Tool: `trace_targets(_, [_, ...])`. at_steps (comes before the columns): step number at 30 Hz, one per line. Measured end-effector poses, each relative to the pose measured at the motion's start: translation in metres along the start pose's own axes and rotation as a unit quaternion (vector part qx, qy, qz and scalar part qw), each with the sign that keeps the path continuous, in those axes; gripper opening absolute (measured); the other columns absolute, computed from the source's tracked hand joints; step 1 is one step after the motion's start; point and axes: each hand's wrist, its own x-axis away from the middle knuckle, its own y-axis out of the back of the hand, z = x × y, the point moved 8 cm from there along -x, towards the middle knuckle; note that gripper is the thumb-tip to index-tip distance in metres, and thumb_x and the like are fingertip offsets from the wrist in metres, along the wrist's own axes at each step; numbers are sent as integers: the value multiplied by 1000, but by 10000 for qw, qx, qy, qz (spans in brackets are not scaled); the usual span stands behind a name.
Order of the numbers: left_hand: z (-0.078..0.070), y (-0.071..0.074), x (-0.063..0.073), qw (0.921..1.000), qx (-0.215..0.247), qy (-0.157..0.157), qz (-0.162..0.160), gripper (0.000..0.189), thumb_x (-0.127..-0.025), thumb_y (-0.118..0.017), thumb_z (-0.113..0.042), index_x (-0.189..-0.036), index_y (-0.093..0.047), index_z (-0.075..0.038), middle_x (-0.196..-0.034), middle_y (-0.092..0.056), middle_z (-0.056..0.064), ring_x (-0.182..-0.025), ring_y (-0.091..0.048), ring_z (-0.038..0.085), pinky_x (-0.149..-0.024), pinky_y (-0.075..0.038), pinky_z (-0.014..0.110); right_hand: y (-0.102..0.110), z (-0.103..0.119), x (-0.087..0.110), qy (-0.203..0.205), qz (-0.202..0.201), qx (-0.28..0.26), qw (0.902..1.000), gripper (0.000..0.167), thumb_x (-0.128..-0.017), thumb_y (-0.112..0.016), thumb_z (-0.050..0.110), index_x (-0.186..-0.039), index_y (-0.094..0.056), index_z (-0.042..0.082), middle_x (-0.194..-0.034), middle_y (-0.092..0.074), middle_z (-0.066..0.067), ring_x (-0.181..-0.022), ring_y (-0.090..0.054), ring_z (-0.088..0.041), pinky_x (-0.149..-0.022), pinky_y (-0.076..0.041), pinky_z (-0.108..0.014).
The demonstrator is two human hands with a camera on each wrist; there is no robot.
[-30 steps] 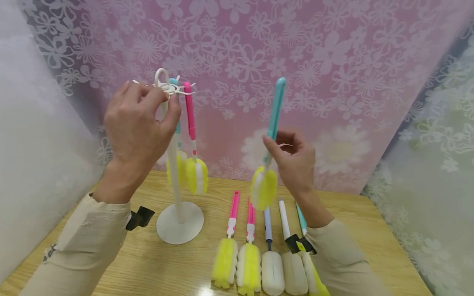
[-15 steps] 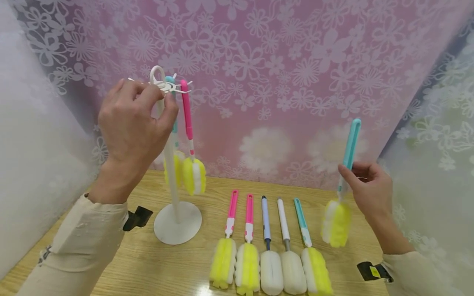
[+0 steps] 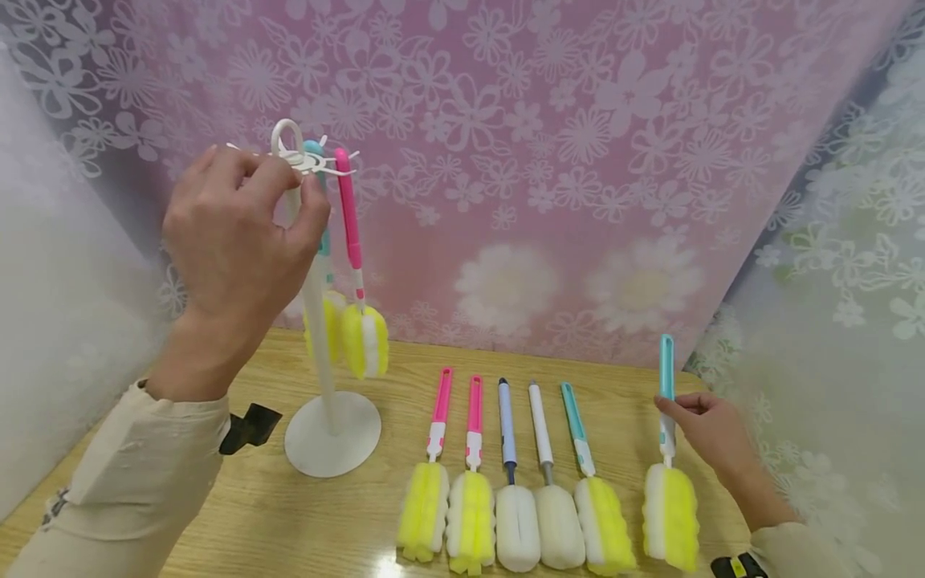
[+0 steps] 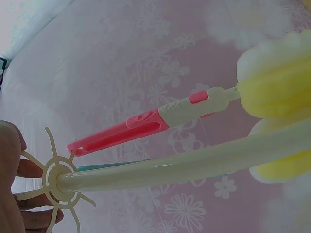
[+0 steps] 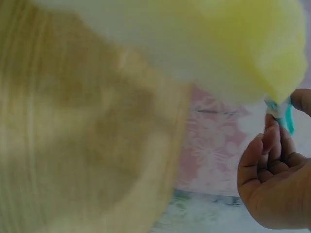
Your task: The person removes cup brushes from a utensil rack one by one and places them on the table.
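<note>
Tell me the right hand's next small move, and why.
I'd probably rest the teal-handled sponge brush on the wooden table and release it: the right hand pinches it at the right end of a row of five brushes, roughly parallel to them. Whether it already touches the table is hard to tell.

- A small tabletop nook, screened on 3 sides; whether in a home or a studio cannot be told.
- Far side: pink backdrop (image 3: 462,209) with white flowers.
- Left: pale panel (image 3: 65,297); right: pale floral panel (image 3: 831,345).
- Wood-grain table (image 3: 249,514) bearing household sponge brushes (image 3: 518,528).
</note>
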Motion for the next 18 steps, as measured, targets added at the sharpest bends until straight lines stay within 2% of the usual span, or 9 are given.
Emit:
trace_targets(4, [-1, 0, 0, 10000, -54, -84, 8, 36, -91, -48, -28, -86, -71, -1, -79, -60, 17, -76, -55, 34, -64, -44, 49, -23, -21, -3, -323, 593, -183, 9975, 62, -88, -58, 53, -111, -59, -5, -91, -57, -9, -81, -53, -27, -69, -49, -37])
trace_targets(8, [-3, 0, 0, 9995, -157, -262, 51, 34, -92, -48, -25, -86, -70, 0, -80, -60, 17, -77, -55, 35, -63, -44, 48, -39, -31, -7, -534, 849, -373, 9943, 56, -89, -61, 50, -106, -61, -4, -89, -56, -7, -79, -54, -26, -69, -49, -37])
trace_targets(12, [-3, 0, 0, 9996, -153, -208, 94, 36, -93, -47, -27, -86, -70, 0, -81, -60, 18, -78, -55, 35, -64, -44, 49, -50, -32, -9, -541, 1010, -439, 9924, 50, -90, -61, 45, -101, -62, -3, -85, -57, -7, -73, -54, -23, -65, -49, -36])
trace_targets(18, [-3, 1, 1, 10000, -20, -78, 25, 38, -92, -46, -29, -85, -70, -1, -79, -59, 17, -77, -55, 34, -64, -43, 49, -64, -31, -10, -613, 1374, -541, 9871, 44, -91, -61, 39, -101, -62, -4, -59, -47, -1, -55, -43, -17, -59, -43, -35])
